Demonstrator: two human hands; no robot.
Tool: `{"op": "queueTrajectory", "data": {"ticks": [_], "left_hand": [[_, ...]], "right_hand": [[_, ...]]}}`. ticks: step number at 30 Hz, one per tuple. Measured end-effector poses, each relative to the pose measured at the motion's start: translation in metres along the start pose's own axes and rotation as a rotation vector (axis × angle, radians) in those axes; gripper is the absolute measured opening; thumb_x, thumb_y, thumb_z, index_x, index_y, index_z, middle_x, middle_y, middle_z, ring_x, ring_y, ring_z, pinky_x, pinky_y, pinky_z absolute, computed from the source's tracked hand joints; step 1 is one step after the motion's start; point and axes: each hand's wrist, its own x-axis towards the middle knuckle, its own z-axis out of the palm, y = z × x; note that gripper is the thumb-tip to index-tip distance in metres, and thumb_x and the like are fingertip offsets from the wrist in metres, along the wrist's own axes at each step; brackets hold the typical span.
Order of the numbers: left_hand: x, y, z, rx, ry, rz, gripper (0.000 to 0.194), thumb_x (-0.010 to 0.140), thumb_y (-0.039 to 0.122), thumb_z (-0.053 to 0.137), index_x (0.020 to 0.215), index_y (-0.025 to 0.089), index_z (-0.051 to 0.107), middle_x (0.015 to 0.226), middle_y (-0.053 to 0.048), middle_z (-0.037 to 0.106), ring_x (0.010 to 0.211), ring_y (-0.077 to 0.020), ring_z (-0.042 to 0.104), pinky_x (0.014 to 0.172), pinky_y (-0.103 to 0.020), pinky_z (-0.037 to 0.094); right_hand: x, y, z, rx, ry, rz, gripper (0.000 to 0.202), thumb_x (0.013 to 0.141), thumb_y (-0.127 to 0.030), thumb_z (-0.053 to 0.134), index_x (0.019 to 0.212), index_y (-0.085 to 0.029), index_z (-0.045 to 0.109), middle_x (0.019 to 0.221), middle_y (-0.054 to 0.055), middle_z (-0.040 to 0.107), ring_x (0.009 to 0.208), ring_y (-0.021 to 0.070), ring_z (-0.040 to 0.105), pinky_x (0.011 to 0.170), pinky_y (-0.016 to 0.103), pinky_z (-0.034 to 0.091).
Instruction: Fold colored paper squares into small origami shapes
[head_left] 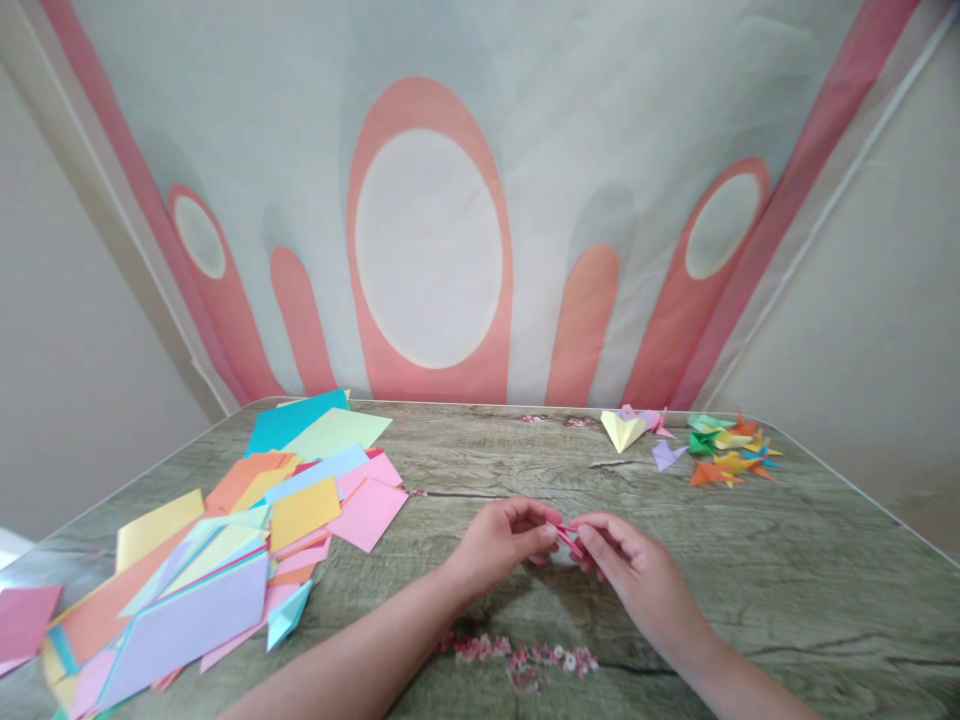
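Observation:
A small folded piece of pink paper [568,541] is held between both hands, just above the middle of the table. My left hand [510,540] pinches its left end with thumb and fingers. On the right end, the thumb and fingers of my right hand [619,555] are closed in a pinch. The hands are close together, and the fingers hide much of the paper's shape.
Many coloured paper sheets [195,610] lie spread over the table's left side. Several folded paper figures [727,450] sit at the back right, beside a pale yellow folded piece [622,430]. The wooden-patterned table [750,580] meets a patterned cloth [540,300] behind.

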Motion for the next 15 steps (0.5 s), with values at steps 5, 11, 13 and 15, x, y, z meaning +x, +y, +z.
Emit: {"op": "queueTrajectory", "data": {"ticks": [5, 11, 13, 15], "left_hand": [[-0.0014, 0.0013, 0.0014, 0.040, -0.005, -0.030, 0.032, 0.069, 0.033, 0.075, 0.089, 0.010, 0.066, 0.081, -0.007, 0.068, 0.073, -0.0156, 0.062, 0.065, -0.026, 0.047], [-0.0007, 0.0003, 0.0026, -0.072, -0.086, -0.026, 0.031, 0.065, 0.012, 0.066, 0.096, 0.012, 0.058, 0.079, -0.005, 0.068, 0.072, -0.0161, 0.064, 0.064, -0.025, 0.047], [-0.0003, -0.0002, 0.0022, -0.093, -0.098, -0.024, 0.035, 0.063, 0.008, 0.062, 0.097, 0.014, 0.055, 0.076, -0.003, 0.067, 0.068, -0.0152, 0.064, 0.060, -0.024, 0.045], [-0.0005, 0.0001, 0.0022, -0.104, -0.103, -0.026, 0.035, 0.063, 0.008, 0.061, 0.096, 0.014, 0.053, 0.074, -0.002, 0.067, 0.065, -0.0145, 0.063, 0.058, -0.023, 0.044]], "right_hand": [[-0.0010, -0.0001, 0.0003, -0.075, -0.016, -0.064, 0.028, 0.092, -0.046, 0.050, 0.099, -0.023, 0.065, 0.076, -0.001, 0.069, 0.066, 0.0149, 0.062, 0.064, 0.024, 0.047], [-0.0031, 0.0007, -0.0027, -0.247, -0.024, -0.258, 0.021, 0.094, -0.039, 0.051, 0.102, -0.026, 0.064, 0.088, 0.000, 0.072, 0.078, 0.0156, 0.065, 0.073, 0.024, 0.046], [-0.0032, 0.0023, -0.0027, -0.283, -0.016, -0.311, 0.018, 0.093, -0.037, 0.053, 0.101, -0.026, 0.064, 0.090, 0.000, 0.072, 0.078, 0.0155, 0.065, 0.072, 0.023, 0.046], [-0.0031, 0.0034, -0.0021, -0.303, -0.017, -0.332, 0.017, 0.092, -0.036, 0.055, 0.101, -0.026, 0.065, 0.092, 0.000, 0.071, 0.078, 0.0154, 0.065, 0.071, 0.023, 0.047]]}}
